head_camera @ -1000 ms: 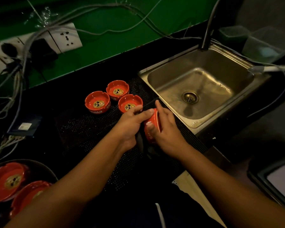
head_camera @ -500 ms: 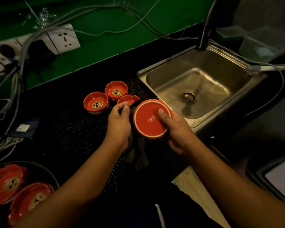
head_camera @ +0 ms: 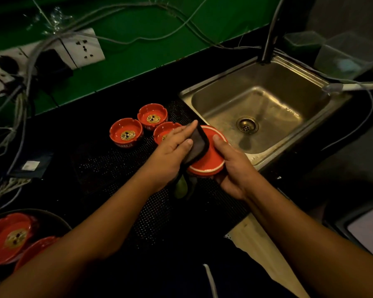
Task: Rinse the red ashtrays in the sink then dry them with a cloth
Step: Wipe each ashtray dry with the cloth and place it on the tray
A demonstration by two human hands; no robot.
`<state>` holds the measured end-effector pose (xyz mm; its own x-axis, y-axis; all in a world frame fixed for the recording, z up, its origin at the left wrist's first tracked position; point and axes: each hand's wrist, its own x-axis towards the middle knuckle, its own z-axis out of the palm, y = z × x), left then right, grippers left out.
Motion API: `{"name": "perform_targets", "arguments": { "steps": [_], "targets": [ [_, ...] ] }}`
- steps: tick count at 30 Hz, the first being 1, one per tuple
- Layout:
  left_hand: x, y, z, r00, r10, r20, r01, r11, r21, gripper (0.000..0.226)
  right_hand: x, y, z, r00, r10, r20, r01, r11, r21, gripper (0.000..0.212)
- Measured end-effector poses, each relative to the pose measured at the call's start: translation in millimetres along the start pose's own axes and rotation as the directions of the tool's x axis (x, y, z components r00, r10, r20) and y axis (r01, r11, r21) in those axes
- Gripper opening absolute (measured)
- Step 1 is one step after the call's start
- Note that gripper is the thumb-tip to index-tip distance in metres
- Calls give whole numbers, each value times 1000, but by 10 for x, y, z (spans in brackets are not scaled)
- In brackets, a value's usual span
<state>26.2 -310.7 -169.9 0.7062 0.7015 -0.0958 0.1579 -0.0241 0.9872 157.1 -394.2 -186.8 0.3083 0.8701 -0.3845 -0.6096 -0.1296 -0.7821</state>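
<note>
My right hand [head_camera: 233, 166] grips a red ashtray [head_camera: 211, 155] turned bottom-up, just left of the steel sink [head_camera: 224, 87]. My left hand [head_camera: 170, 151] presses a dark cloth [head_camera: 197, 145] flat against the ashtray's base; the cloth's tail hangs below my palm. Three more red ashtrays stand upright on the black dotted mat [head_camera: 116, 168]: one at the left [head_camera: 126, 132], one behind [head_camera: 152, 114], and one partly hidden by my left hand [head_camera: 164, 130]. Two further red ashtrays [head_camera: 11, 237] lie in a dark bowl at the lower left.
A dark faucet [head_camera: 271, 29] rises behind the sink, whose drain [head_camera: 247, 125] is dry-looking. Wall sockets [head_camera: 84, 48] and tangled cables [head_camera: 13, 117] crowd the green wall at left. Clear plastic containers [head_camera: 349, 54] stand at the upper right. A white hose [head_camera: 357, 86] crosses the sink's right rim.
The ashtray went from edge-on to bottom-up facing me. My left hand brought the cloth over its base, where half a second ago the base was uncovered.
</note>
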Motion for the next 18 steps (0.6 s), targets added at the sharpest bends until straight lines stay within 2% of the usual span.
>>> {"name": "perform_targets", "arguments": {
  "steps": [3,5,7,11,13,16,18],
  "targets": [
    [1,-31,55,998,-51,-43,49,998,-40,36,34,-57,-27,997,19,70,-13,997,-80,31],
    [-9,18,91,984,-147,-96,136,984,-111,25,8,-177,-36,986,74,150,-37,971,-236,31],
    [23,105,95,955,-275,-107,252,949,-187,29,-7,-277,-46,967,154,201,-65,917,-393,24],
    [25,189,84,883,-461,-92,441,880,-178,39,-25,-378,20,933,253,258,-115,884,-453,18],
    [36,182,124,853,-494,-168,425,844,-326,40,42,-360,54,964,147,221,-37,900,-435,23],
    [84,153,196,801,-516,-304,250,749,-614,33,162,-187,112,997,-79,0,77,968,-239,35],
    [94,140,211,800,-506,-323,231,756,-613,32,165,14,161,985,-151,-87,125,960,-250,35]
  ]
}}
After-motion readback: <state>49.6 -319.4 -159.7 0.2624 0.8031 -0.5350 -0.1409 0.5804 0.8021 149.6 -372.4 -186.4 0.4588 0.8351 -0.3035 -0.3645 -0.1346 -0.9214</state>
